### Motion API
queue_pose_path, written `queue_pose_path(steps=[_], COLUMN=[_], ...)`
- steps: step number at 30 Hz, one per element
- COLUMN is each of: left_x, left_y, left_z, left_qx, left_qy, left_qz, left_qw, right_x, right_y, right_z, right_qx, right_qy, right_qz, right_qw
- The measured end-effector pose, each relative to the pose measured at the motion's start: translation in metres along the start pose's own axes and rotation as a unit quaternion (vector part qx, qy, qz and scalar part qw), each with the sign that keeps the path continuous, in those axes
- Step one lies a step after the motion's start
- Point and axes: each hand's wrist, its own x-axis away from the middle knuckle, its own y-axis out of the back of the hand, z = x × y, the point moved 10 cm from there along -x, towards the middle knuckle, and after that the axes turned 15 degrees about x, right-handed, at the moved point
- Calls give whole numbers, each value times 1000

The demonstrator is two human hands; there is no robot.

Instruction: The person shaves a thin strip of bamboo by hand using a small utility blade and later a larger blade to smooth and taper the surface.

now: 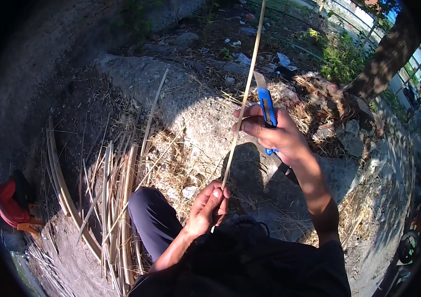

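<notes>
The left hand (pixel 209 208) grasps a thin pale strip (pixel 232 153) near its lower end; the strip slants up and away from that grip. Above and to the right, the right hand (pixel 276 131) holds a blue cutter (pixel 264 96), its fingertips seemingly touching the strip. Left of both grips lie long sticks (pixel 129 188).

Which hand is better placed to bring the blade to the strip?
Probably the right hand: it holds the blue cutter, blade out, beside the strip; the left hand grips the strip lower down.
</notes>
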Motion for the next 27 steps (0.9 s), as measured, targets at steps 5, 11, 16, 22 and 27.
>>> queue_pose_path(steps=[5, 11, 16, 22, 27], left_x=[1, -8, -22, -42, -50], left_y=[6, 5, -5, -16, 2], left_z=[0, -19, -28, -50, -45], left_qx=[-14, -120, -134, -162, -143], left_qy=[30, -2, 3, -22, -36], left_qz=[-6, -57, -20, -19, -27], left_qw=[999, 991, 991, 986, 989], right_x=[-6, 0, 3, 6, 17], right_y=[-5, -7, 0, 6, 3], right_z=[5, 7, 10, 17, 27], right_qx=[-6, -1, 6, 72, 156], right_qy=[90, 74, 64, 94, 209], right_qz=[-55, -81, -124, -177, -232], right_qw=[994, 994, 990, 977, 937])
